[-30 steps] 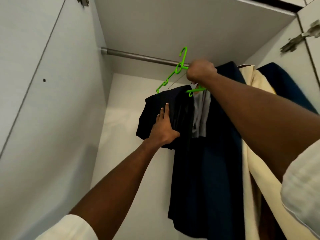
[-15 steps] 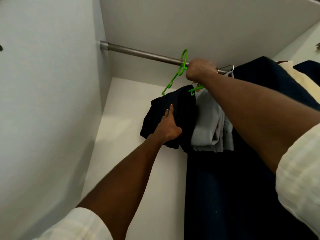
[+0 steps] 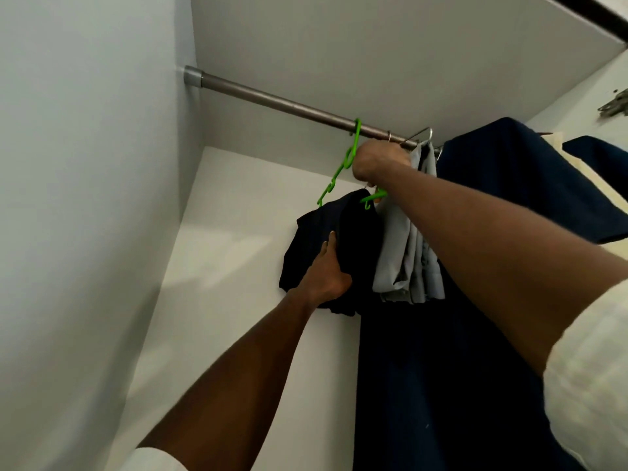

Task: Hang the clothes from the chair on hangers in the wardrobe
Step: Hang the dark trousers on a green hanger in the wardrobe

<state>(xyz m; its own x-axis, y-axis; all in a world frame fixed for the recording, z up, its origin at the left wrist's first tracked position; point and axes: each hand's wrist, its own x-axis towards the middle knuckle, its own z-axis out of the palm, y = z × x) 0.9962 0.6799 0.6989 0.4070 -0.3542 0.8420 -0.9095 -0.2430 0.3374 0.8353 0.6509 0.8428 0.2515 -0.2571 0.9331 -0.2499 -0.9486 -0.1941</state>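
A bright green plastic hanger (image 3: 343, 166) has its hook over the grey metal rail (image 3: 272, 98) inside the white wardrobe. A folded black garment (image 3: 350, 229) hangs from it. My right hand (image 3: 379, 159) grips the hanger just under its hook. My left hand (image 3: 324, 273) lies against the lower left side of the black garment, fingers stretched upward on the cloth, thumb at the fold. To the right hang a grey garment (image 3: 404, 239) on a wire hanger and a large navy garment (image 3: 509, 185).
The wardrobe's white left wall (image 3: 85, 198) and back wall (image 3: 238, 232) enclose the space; a shelf (image 3: 373, 45) sits just above the rail. A cream garment (image 3: 557, 147) and another navy one hang at far right. A door hinge (image 3: 613, 107) shows at the right edge.
The hanger's hook has gone over the rail. The view has shifted closer and upward. My left hand stays on the black garment; my right hand still grips the hanger.
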